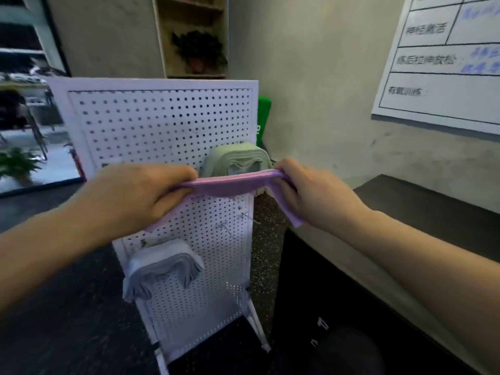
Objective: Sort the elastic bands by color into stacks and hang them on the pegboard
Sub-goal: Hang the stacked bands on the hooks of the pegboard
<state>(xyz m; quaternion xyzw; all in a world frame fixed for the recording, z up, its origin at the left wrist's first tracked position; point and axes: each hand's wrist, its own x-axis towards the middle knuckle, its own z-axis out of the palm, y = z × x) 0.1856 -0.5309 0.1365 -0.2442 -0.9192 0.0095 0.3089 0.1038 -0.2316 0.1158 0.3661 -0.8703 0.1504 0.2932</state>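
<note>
One white perforated metal pegboard (162, 125); three elastic-band stacks: one purple (230, 185), one pale green (232, 158), one grey (159, 266); two hands.

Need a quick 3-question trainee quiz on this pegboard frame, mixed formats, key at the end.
1. True or false: the pink stack of bands is held at both ends, by the left hand and the right hand.
2. Which stack hangs lower on the pegboard? A) grey stack B) green stack
3. Fill in: the bare metal hooks sit ____ the pink stack.

Key: 1 true; 2 A; 3 below
</note>
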